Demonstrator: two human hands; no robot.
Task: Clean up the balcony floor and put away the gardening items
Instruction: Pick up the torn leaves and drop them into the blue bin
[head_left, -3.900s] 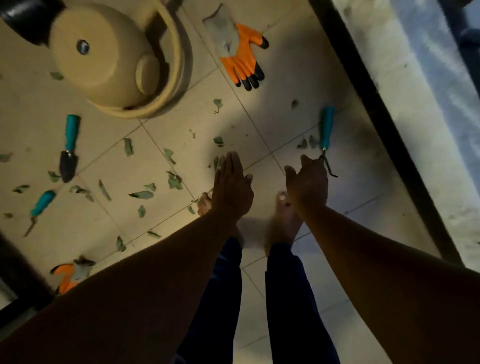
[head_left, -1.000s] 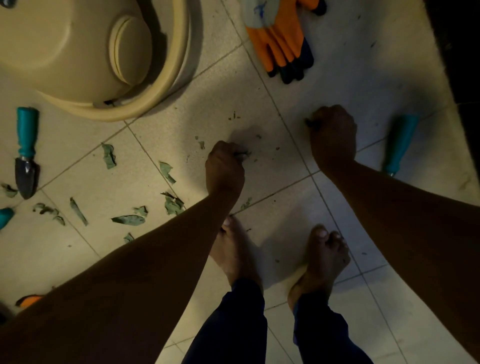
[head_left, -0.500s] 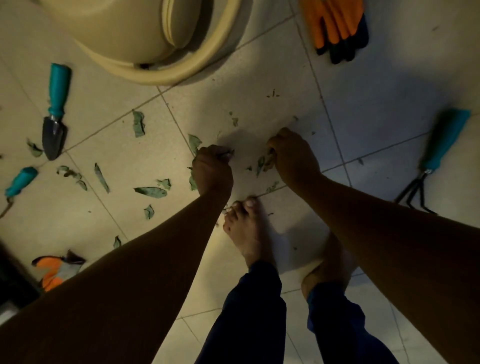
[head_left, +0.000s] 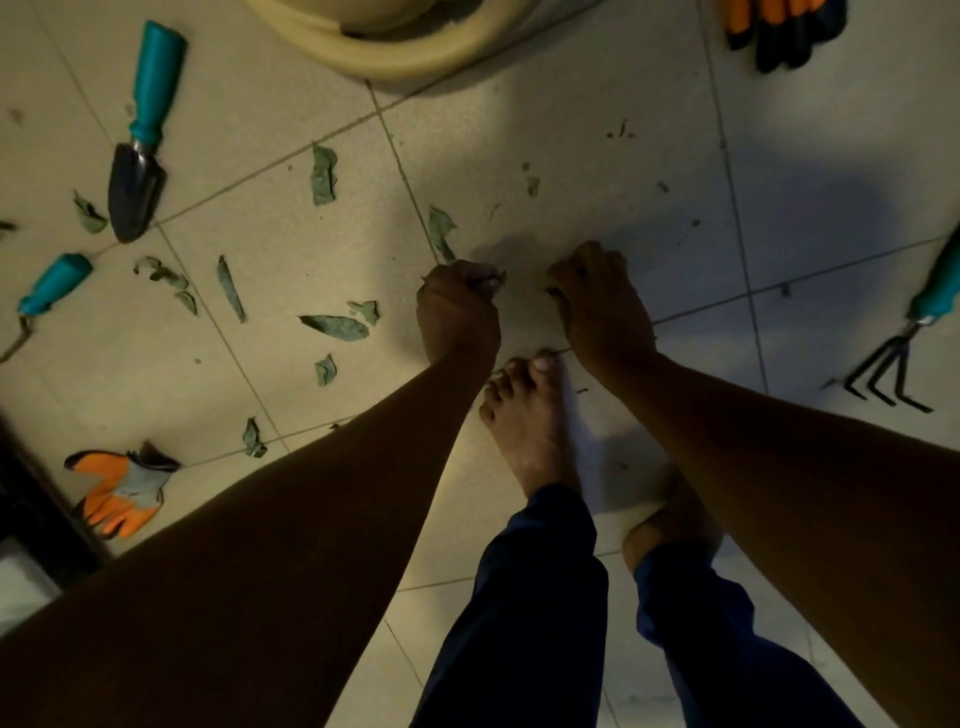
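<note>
Dry green leaf scraps (head_left: 335, 326) lie scattered over the pale floor tiles (head_left: 571, 130), mostly to the left. My left hand (head_left: 457, 312) is a fist just above the floor, and bits of leaf poke out between its fingers. My right hand (head_left: 597, 296) is down beside it with fingers curled on the tile; what it holds is hidden. A teal-handled trowel (head_left: 137, 156) lies at the upper left. A second teal tool (head_left: 49, 291) is at the left edge and a teal hand rake (head_left: 904, 353) at the right edge.
A beige pot and saucer (head_left: 395, 47) lie at the top. One orange glove (head_left: 119, 493) lies at lower left and another orange glove (head_left: 779, 31) at top right. My bare feet (head_left: 530, 415) stand just behind my hands. A dark threshold (head_left: 31, 519) runs along the lower left.
Both hands went from flat and open to curled while picking leaf scraps off the tiles. My right hand has drawn in close to my left, and the leaf bits between them are gone.
</note>
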